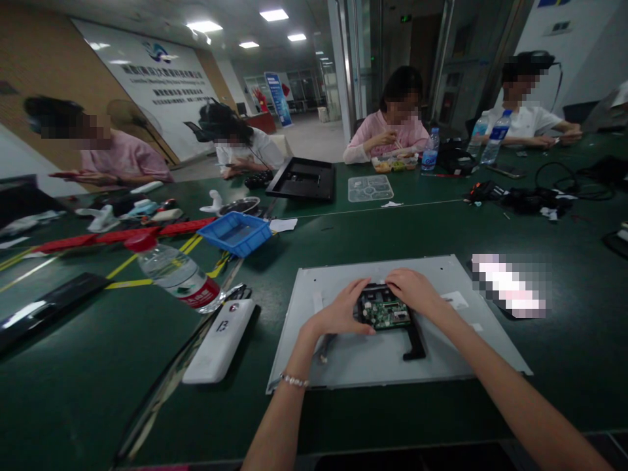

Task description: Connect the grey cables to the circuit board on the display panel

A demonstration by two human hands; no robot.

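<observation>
While the left hand (345, 307) grips the left side of a green circuit board (387, 314) in a black frame, thumb and fingers spread around it, the right hand (407, 288) curls its fingers over the frame's top right corner. The board lies near the middle of a pale metal panel (343, 366), at the near edge of the green surface (417, 418). Left of the panel lies a white power bank (218, 343).

Hands (342, 310) (both) partly hide the black frame (416, 341).
</observation>
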